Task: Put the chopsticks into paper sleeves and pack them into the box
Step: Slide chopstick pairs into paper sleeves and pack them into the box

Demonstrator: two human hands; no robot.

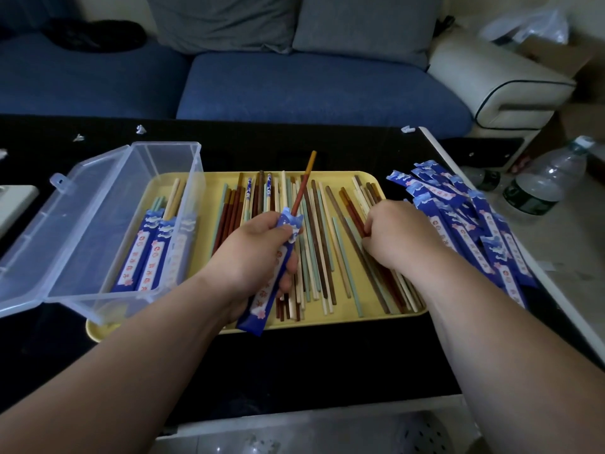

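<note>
My left hand (253,253) grips a blue paper sleeve (262,303) over the yellow tray (327,176). A red-brown chopstick (304,181) sticks out of the sleeve's top end. My right hand (397,235) rests on the loose chopsticks (322,250) at the tray's right side, fingers curled down onto a red-brown one. Whether it pinches that stick is hidden. The clear plastic box (157,162) stands open on the tray's left end and holds several sleeved pairs (144,257).
A heap of empty blue sleeves (471,221) lies right of the tray on the black table. Plastic water bottles (546,181) stand at the far right. The box lid (42,217) hangs open to the left. A blue sofa is behind the table.
</note>
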